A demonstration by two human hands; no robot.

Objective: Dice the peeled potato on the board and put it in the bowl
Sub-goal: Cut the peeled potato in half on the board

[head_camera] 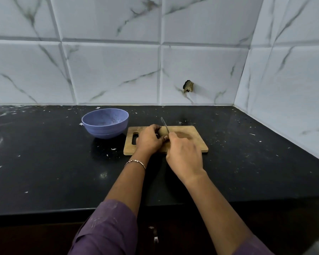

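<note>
While the black stone counter point(44, 162) bears the rectangular wooden board point(191, 142) beside the round lilac bowl point(105, 124), the left hand point(149, 139) curls round the pale peeled potato point(163, 132) mid-board; the right hand point(184, 159) grips the slim steel knife point(164, 124). Tuck fingertips, slice straight down. Potato's length seems left-right, mostly hidden.

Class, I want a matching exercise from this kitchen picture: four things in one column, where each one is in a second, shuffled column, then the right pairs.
Column one:
1 bowl
2 knife
3 potato
4 bracelet

Column two:
A on the wrist of the left hand
B gripped by the right hand
C on the counter, left of the board
D held on the board by the left hand

Pairs: 1-C, 2-B, 3-D, 4-A
</note>
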